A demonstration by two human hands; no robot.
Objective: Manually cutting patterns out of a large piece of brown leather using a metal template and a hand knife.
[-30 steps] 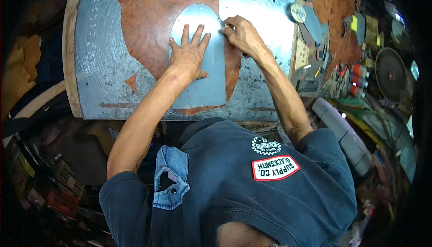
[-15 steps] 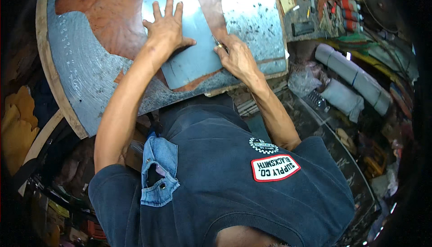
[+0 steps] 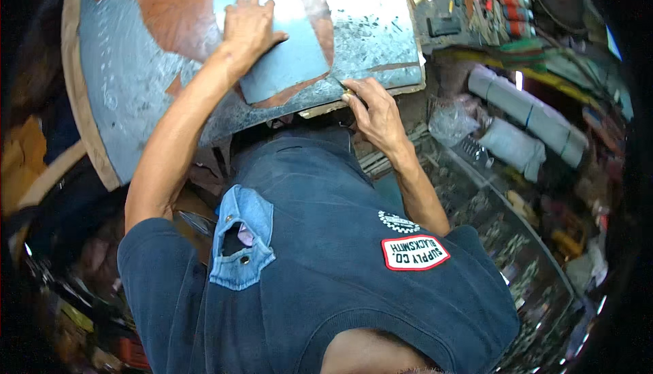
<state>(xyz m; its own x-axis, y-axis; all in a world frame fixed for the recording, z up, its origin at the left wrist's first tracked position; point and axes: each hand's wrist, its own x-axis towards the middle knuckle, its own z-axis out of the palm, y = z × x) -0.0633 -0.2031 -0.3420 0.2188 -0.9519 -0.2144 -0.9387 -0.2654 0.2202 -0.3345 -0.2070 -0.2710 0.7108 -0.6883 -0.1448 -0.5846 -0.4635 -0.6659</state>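
Note:
My left hand (image 3: 249,30) presses down on a smooth grey template (image 3: 292,61) with a rounded far end, its thumb spread to the right. Beneath the template lies reddish-brown leather (image 3: 163,20), which shows along the template's right and near edges. In my right hand (image 3: 375,115) is a small thin-bladed knife (image 3: 343,87), pinched between thumb and fingers. Its tip points at the worktop just off the template's near right corner. Part of the handle is hidden by my fingers.
The leather rests on a scuffed grey metal worktop (image 3: 371,40) with a wooden rim (image 3: 81,102). Beyond its right side, a cluttered surface carries a black block (image 3: 443,26) and red bottles (image 3: 517,13). Wrapped rolls (image 3: 527,108) lie lower right.
My right hand has drawn the knife toward me, past the template's near right corner. The left hand still presses on the template, its fingers now looking more bent. The whole view has shifted slightly.

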